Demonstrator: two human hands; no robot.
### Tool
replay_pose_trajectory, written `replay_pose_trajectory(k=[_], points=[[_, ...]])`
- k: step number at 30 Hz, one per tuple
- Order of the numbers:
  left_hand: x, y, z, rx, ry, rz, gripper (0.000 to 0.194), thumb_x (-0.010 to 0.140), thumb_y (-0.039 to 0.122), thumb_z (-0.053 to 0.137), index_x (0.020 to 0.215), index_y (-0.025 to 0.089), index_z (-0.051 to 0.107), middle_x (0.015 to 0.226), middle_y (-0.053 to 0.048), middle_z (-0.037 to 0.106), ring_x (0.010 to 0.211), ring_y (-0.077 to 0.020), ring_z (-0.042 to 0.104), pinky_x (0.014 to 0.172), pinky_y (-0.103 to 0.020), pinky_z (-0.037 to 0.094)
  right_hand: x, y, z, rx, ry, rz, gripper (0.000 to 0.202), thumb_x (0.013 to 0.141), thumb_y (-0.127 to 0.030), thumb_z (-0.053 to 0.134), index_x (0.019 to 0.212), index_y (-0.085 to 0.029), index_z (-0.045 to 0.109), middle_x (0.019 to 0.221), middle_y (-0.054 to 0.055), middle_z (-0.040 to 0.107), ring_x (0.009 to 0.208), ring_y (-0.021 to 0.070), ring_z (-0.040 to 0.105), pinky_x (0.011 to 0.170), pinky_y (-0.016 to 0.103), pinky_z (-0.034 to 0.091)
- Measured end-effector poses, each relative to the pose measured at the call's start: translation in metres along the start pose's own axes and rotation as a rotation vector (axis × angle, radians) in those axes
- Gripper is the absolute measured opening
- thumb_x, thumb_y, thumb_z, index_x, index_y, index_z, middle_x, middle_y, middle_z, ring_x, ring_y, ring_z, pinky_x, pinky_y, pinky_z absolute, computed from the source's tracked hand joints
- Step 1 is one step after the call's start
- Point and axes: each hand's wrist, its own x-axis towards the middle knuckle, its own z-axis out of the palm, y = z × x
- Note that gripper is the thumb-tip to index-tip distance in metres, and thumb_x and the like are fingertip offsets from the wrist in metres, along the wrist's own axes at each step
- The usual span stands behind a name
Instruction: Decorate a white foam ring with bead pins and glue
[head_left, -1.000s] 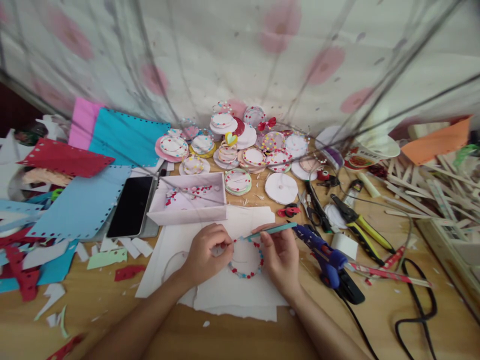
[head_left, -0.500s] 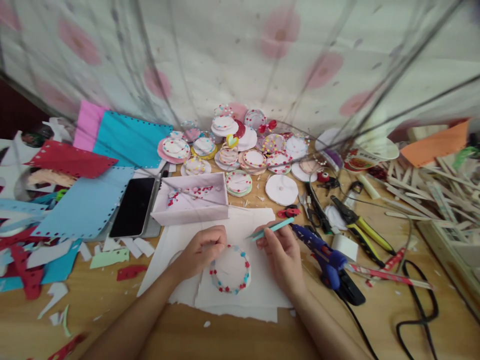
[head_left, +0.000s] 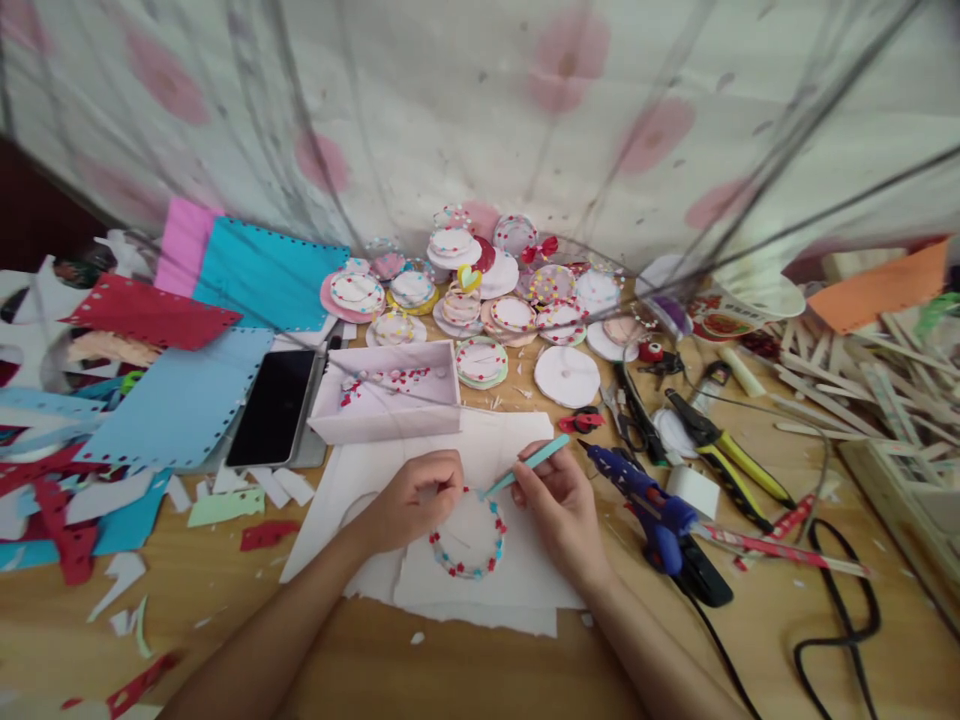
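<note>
- The beaded ring [head_left: 500, 545] sits over the white paper [head_left: 525, 592], between the two hands; whether it lies flat is hard to tell.
- The left hand [head_left: 420, 503] has curled fingers, its fingertips close together at the ring's upper left edge; I cannot tell whether they pinch it. A weak hold could let the ring swing or slide.
- The right hand [head_left: 559, 512] pinches the teal tweezers [head_left: 541, 455] between thumb and fingers, tip at the ring's upper edge. Too hard a push could bend the ring or knock a bead loose.
- The white box [head_left: 386, 427] of small beads stands just beyond the left hand; a careless knuckle could tip it.
- The blue glue gun [head_left: 660, 512] lies near the right hand; a sideways sweep could bump its nozzle.
</note>
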Motion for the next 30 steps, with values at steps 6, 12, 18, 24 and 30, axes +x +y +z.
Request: replay_pose_trajectory(k=[6, 12, 18, 24, 30], points=[[0.0001, -0.0002, 0.0003, -0.002, -0.01, 0.009, 0.02, 0.08, 0.019, 0.042, 0.061, 0.019, 0.036, 0.065, 0.001, 0.042, 0.062, -0.013, 0.042, 0.063, -0.027, 0.039, -0.0001, 0.0007, -0.0005, 0.025, -0.003, 0.032, 0.024, 0.08, -0.037, 0.068, 0.087, -0.02, 0.052, 0.061, -0.006, 0.05, 0.05, 0.0085, 0.047, 0.048, 0.021, 0.037], [-0.0005, -0.0013, -0.0002, -0.003, -0.025, 0.025, 0.019, 0.079, 0.016, 0.041, 0.061, 0.019, 0.037, 0.066, 0.001, 0.042, 0.063, -0.013, 0.042, 0.061, -0.027, 0.037, 0.0008, 0.0007, -0.0007, 0.043, 0.019, 0.06, 0.025, 0.079, -0.038, 0.069, 0.086, -0.02, 0.053, 0.06, -0.006, 0.048, 0.049, 0.0082, 0.045, 0.047, 0.021, 0.037], [-0.0002, -0.0009, -0.001, 0.023, -0.047, 0.014, 0.019, 0.079, 0.015, 0.042, 0.061, 0.019, 0.037, 0.067, 0.0, 0.044, 0.064, -0.0134, 0.044, 0.063, -0.026, 0.038, 0.0007, 0.0057, -0.0025, 0.041, 0.04, 0.06, 0.026, 0.08, -0.038, 0.068, 0.088, -0.02, 0.052, 0.061, -0.006, 0.047, 0.05, 0.0088, 0.045, 0.048, 0.021, 0.036], [-0.0004, -0.0015, -0.0005, 0.019, -0.039, 0.005, 0.019, 0.08, 0.013, 0.042, 0.062, 0.019, 0.038, 0.067, 0.001, 0.043, 0.063, -0.0127, 0.043, 0.061, -0.025, 0.036, 0.0008, 0.0025, -0.0004, 0.045, 0.055, 0.052, 0.024, 0.079, -0.038, 0.068, 0.086, -0.02, 0.054, 0.063, -0.005, 0.049, 0.052, 0.009, 0.047, 0.05, 0.022, 0.039], [0.0002, -0.0004, -0.0009, -0.008, -0.045, 0.01, 0.019, 0.08, 0.014, 0.041, 0.062, 0.019, 0.038, 0.068, 0.001, 0.042, 0.064, -0.0127, 0.042, 0.062, -0.025, 0.035, 0.0013, 0.003, -0.0009, 0.08, 0.098, 0.047, 0.023, 0.081, -0.038, 0.067, 0.089, -0.021, 0.054, 0.065, -0.005, 0.05, 0.055, 0.0098, 0.049, 0.055, 0.023, 0.04]])
